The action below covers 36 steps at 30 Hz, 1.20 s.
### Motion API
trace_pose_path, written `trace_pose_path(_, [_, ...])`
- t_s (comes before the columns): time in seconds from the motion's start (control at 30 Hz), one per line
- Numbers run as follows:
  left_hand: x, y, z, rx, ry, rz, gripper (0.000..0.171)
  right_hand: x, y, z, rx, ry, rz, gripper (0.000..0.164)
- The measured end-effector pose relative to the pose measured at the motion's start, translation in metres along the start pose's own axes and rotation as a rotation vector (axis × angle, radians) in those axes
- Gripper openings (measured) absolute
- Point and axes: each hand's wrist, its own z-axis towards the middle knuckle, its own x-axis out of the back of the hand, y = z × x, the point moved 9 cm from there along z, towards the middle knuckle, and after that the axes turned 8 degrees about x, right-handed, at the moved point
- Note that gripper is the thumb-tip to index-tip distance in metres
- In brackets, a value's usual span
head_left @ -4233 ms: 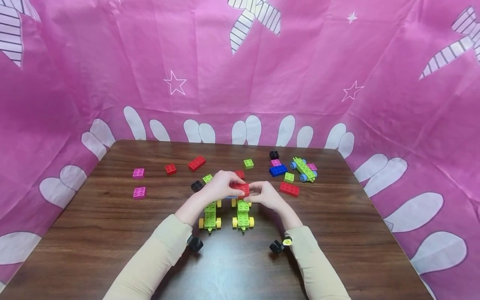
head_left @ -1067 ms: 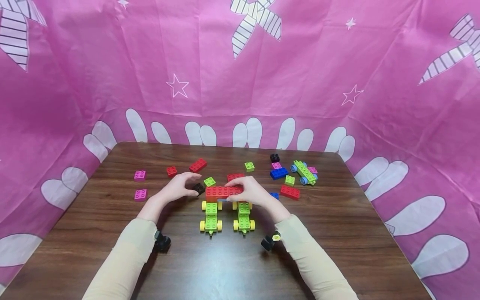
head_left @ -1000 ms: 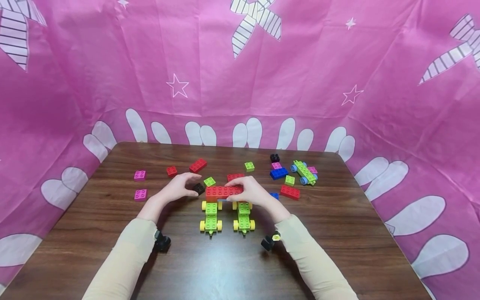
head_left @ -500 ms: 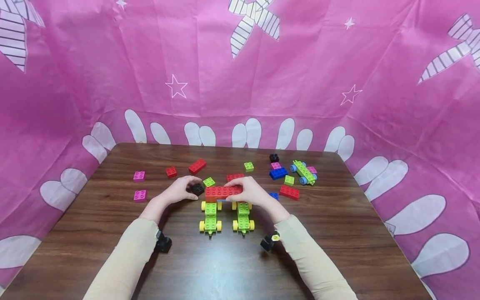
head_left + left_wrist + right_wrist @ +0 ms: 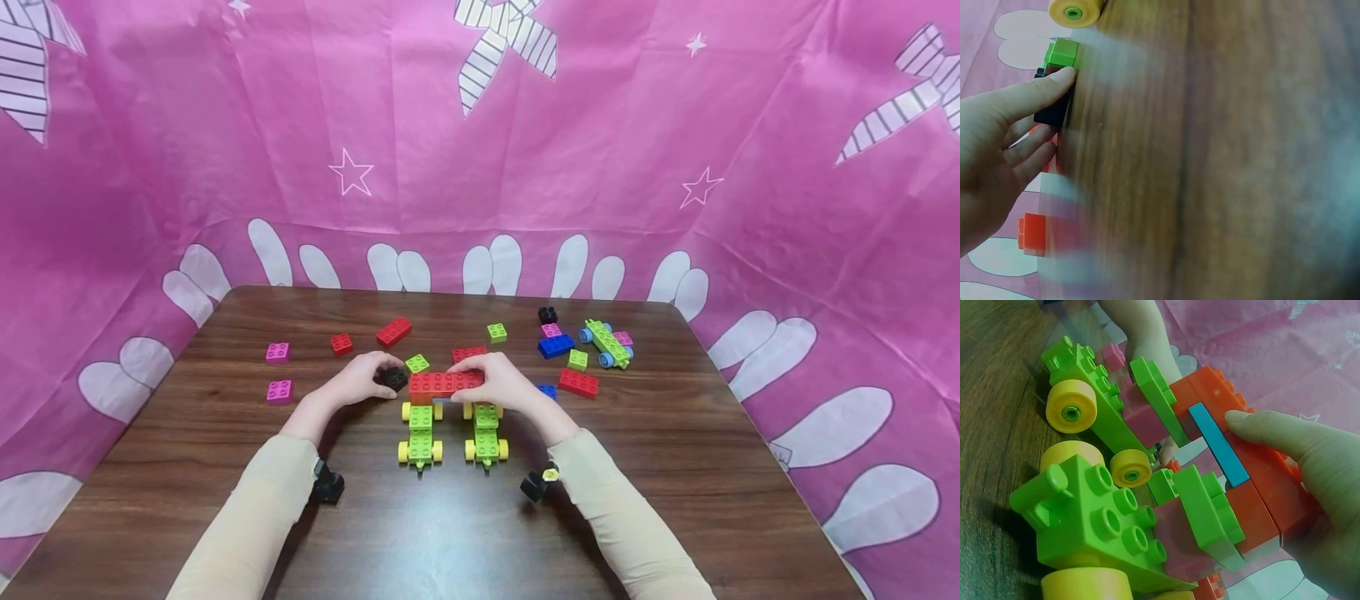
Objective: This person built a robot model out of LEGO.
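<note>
My left hand (image 5: 358, 381) pinches a small black toy brick (image 5: 392, 379) between thumb and fingers, low over the table left of the build. In the left wrist view the thumb lies along that black brick (image 5: 1054, 114). With thumb in front and fingers behind, my right hand (image 5: 504, 385) grips the long red brick top (image 5: 438, 383) of the build. This red top bridges two green wheeled bases (image 5: 421, 446) with yellow wheels. The right wrist view reveals a blue strip (image 5: 1219, 445) beneath the red bricks and pink bricks (image 5: 1182, 540) under green ones.
Loose pink (image 5: 278, 391), red (image 5: 393, 332) and lime bricks (image 5: 497, 332) lie about the brown table (image 5: 675, 500). A blue-wheeled green base (image 5: 606, 343) sits back right near a blue brick (image 5: 556, 346) and a red brick (image 5: 578, 382).
My left hand has left the red brick top, moved left and closed its fingers on the black brick. The right hand has shifted onto the red top and stays there.
</note>
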Motion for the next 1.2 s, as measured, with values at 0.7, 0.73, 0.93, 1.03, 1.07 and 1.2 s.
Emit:
trace_pose_path(0.7, [0.021,0.002,-0.009,0.039,0.069,-0.054,0.046,0.001,-0.001,0.001,-0.005,0.006,-0.001,0.04])
trace_pose_path(0.73, [0.022,0.003,-0.009,0.038,0.071,-0.059,0.046,0.001,-0.001,0.001,-0.005,0.005,-0.001,0.04])
trace_pose_path(0.93, [0.027,0.006,-0.011,0.041,0.09,-0.094,0.046,0.001,0.0,0.001,0.003,0.001,-0.011,0.04])
trace_pose_path(1.03, [0.03,0.007,-0.012,0.038,0.101,-0.095,0.047,0.001,-0.001,0.001,0.005,0.0,-0.011,0.041])
trace_pose_path(1.07, [0.031,0.008,-0.013,0.036,0.104,-0.095,0.047,0.001,-0.001,0.001,0.006,-0.001,-0.012,0.041])
trace_pose_path(1.2, [0.037,0.016,-0.017,0.017,0.121,-0.101,0.049,0.0,-0.002,0.0,0.004,-0.014,-0.016,0.042])
